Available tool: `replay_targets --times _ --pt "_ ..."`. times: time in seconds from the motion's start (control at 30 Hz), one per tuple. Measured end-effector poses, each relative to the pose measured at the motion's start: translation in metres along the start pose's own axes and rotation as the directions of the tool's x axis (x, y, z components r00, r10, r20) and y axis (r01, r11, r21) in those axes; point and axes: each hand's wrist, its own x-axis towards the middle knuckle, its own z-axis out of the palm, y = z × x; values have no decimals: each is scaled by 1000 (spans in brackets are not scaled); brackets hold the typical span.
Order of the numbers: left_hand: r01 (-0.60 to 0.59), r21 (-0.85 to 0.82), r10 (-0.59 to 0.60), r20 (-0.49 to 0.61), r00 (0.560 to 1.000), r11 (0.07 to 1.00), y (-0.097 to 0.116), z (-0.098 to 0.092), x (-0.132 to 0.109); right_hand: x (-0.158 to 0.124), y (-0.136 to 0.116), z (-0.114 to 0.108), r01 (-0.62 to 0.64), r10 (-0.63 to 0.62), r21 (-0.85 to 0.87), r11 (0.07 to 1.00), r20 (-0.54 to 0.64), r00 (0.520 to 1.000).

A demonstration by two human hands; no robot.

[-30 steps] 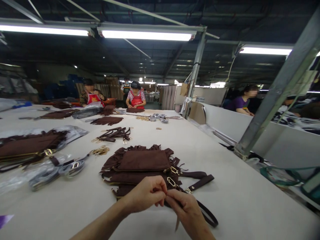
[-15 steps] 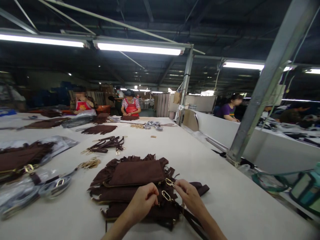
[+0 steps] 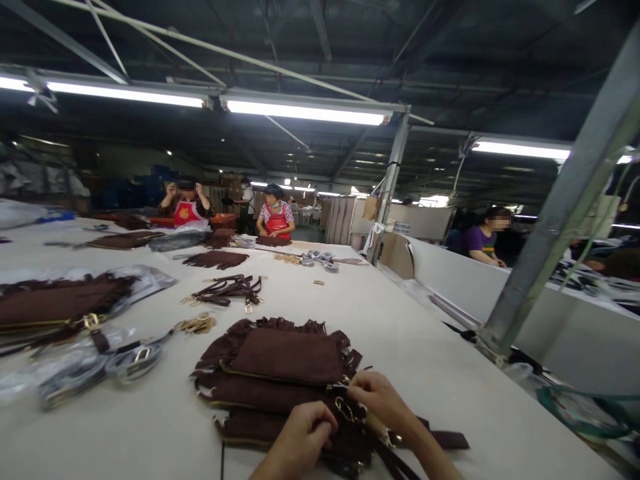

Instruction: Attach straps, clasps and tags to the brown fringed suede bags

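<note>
A stack of dark brown fringed suede bags (image 3: 285, 373) lies on the white table (image 3: 400, 320) in front of me. My left hand (image 3: 305, 440) rests curled on the nearest bag, its fingers pinched beside a gold ring clasp (image 3: 345, 409). My right hand (image 3: 383, 402) is closed around the gold clasp end of a brown strap (image 3: 450, 439), which trails off to the right and under my wrist. Both hands meet at the clasp on the bag's right corner.
More brown bags in clear plastic (image 3: 60, 307) lie at the left, with loose straps (image 3: 227, 290) and gold hardware (image 3: 197, 325) behind. A slanted steel post (image 3: 555, 213) rises at the right. Other people (image 3: 275, 217) work at the table's far end and beyond the white partition (image 3: 470, 260).
My hands have moved from the strap at the near edge onto the bag's gold clasp. The view has shifted, so the bags sit lower and closer.
</note>
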Motion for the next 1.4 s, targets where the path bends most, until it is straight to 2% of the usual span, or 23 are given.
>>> replay_targets --times 0.1,0.17,0.27,0.37,0.43,0.53,0.67,0.83,0.93,1.03,1.1,1.17,1.2,1.3,1.4 --pt "62 -196 -59 23 998 979 4 5 -3 -15 -36 -5 -9 0 117 993 82 997" --pt "86 -353 -77 41 996 932 8 6 -8 -28 -57 0 14 -28 137 990 101 994" --pt "135 -557 -138 37 990 819 9 5 -21 -50 -76 20 114 -117 51 992 60 991" --pt "185 -666 -262 -17 965 723 5 5 -37 -68 -84 46 166 -166 -1 986 52 985" --pt "177 -696 -320 -80 944 696 4 4 -45 -73 -91 58 175 -175 -1 985 37 984" --pt "117 -726 -339 -167 926 678 7 0 -53 -72 -105 68 225 -225 13 974 -3 974" --pt "57 -778 -363 -225 904 625 9 -7 -59 -69 -114 79 258 -261 75 963 39 964" --pt "-47 -812 -356 -306 883 582 10 -17 -68 -67 -115 101 131 -166 268 954 112 980" --pt "-27 -777 -327 -295 898 629 13 -34 -74 -65 -127 103 90 -183 421 903 186 965" --pt "71 -643 -282 -232 931 763 10 -56 -83 -66 -134 97 54 -210 498 865 263 942" --pt "166 -520 -294 -173 940 838 3 -68 -89 -66 -127 95 -20 -134 447 894 311 941" --pt "234 -426 -325 -155 933 874 -5 -75 -96 -65 -115 96 -43 -52 333 942 269 962" --pt "256 -401 -341 -157 927 880 -8 -77 -98 -64 -109 98 -13 -50 273 962 222 974" --pt "280 -345 -357 -185 916 896 -16 -80 -103 -58 -98 101 201 -205 41 979 152 967" --pt "305 -262 -359 -190 914 916 -19 -82 -103 -51 -105 98 360 -353 -284 888 78 932"
